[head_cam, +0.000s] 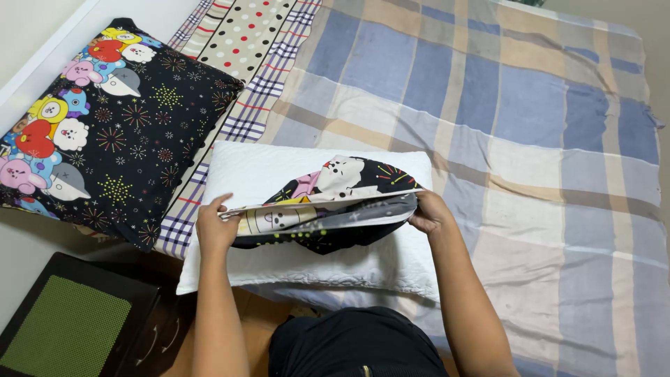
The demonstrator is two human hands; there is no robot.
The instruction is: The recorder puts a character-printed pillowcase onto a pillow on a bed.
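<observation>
Both hands are pinched shut on the open end of a black cartoon-print pillowcase — the left hand grips the left corner of the opening, the right hand the right corner, holding the mouth stretched wide between them. The case sits bunched on top of a bare white pillow, which lies flat along the near edge of the bed, right under and between the two hands.

Looks to me like the pillow is only just going into the case; most of it is uncovered. I'd guess the next bit calls for keeping that opening spread and working the fabric over the pillow's corners evenly.

Further out, a second pillow already in a matching case lies far left, and a blue-and-beige checked sheet covers the bed to the right. A dark box with a green panel sits near left on the floor.
</observation>
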